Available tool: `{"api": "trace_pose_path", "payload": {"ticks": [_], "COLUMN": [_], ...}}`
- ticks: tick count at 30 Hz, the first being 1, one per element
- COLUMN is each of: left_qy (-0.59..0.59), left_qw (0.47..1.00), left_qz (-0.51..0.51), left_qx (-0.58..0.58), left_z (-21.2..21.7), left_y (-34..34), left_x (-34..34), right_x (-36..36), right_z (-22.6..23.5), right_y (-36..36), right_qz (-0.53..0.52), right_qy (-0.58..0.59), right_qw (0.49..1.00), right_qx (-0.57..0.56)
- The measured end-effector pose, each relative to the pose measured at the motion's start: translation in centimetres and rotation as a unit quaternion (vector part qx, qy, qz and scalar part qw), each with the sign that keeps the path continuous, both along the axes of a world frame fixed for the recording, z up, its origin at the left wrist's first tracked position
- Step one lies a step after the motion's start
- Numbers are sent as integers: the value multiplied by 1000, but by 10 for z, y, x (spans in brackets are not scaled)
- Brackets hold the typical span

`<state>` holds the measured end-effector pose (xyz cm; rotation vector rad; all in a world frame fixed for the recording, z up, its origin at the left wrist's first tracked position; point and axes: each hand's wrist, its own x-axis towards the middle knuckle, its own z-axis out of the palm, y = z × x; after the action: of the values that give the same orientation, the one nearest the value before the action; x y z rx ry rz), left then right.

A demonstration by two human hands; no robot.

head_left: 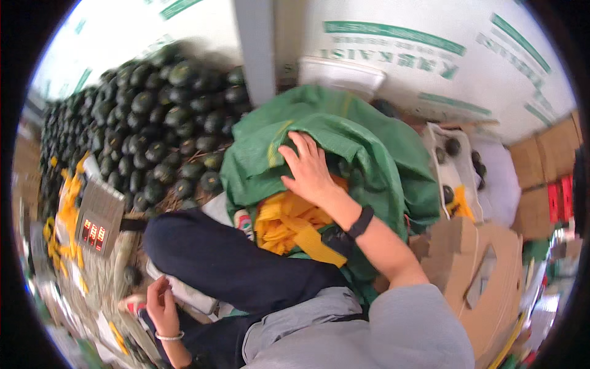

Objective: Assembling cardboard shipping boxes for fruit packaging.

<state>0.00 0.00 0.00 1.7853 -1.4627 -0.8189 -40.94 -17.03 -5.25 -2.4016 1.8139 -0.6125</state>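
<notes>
A big green woven sack [387,147] stands in front of me, its mouth folded back. Inside it lies a heap of yellow mesh netting [279,215], with one flat yellow strip [319,246] hanging over the near side. My right hand [307,169] is over the sack's opening, fingers spread against the green fabric at its rim, with nothing seen in its grip. Low on the left, my left hand [163,307] hangs beside my leg, its fingers loosely bent and apart, holding nothing that I can see.
Dark green round squashes [144,101] are piled at the far left. A scale display [100,216] with red digits stands nearer, by more yellow netting [70,197]. To the right are a white crate [435,166] with a few squashes, and cardboard boxes [491,264]. A grey post [255,49] rises behind.
</notes>
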Motion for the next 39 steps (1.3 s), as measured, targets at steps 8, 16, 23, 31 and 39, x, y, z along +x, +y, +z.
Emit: {"api": "trace_pose_path", "payload": {"ticks": [8,16,23,31,39], "left_qy": [9,37,-128,-242,-240], "left_qw": [995,968,889,777,424], "left_qz": [91,242,440,577,849], "left_qx": [-25,-45,-17,-70,-205], "left_z": [-12,-17,38,97,162], "left_y": [30,122,220,273,332], "left_x": [-23,-7,-68,-62,-211], "right_x": [-54,-188,-3,262,385], "right_z": [-105,-126,-6,185,196], "right_y": [-104,-150,-172,-53,48], "right_qz": [72,-20,301,674,855], "right_qy": [14,89,171,-25,143], "right_qw": [976,995,936,736,472], "right_qx": [204,34,59,-57,163]}}
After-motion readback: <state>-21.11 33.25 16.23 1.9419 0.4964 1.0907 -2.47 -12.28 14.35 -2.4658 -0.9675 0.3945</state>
